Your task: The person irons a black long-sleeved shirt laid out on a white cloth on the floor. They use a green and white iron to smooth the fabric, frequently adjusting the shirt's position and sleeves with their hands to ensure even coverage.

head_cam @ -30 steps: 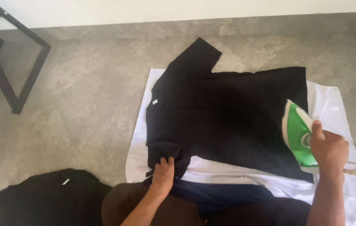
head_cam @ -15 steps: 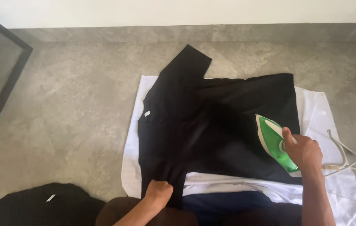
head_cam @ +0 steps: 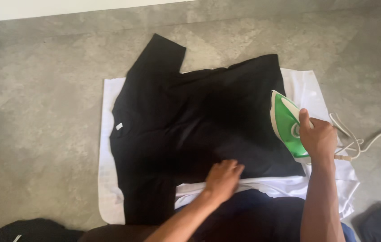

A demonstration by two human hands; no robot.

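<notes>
Your left hand lies flat, fingers released, on the near hem of the black shirt spread over the white cloth, while your right hand clenches the green iron at its right edge, bare grey floor beyond.

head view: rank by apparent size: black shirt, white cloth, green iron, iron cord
1. black shirt; the white cloth under it is mostly covered, so the two may be close.
2. white cloth.
3. green iron, in the right hand.
4. iron cord, thin, partly out of frame.
</notes>
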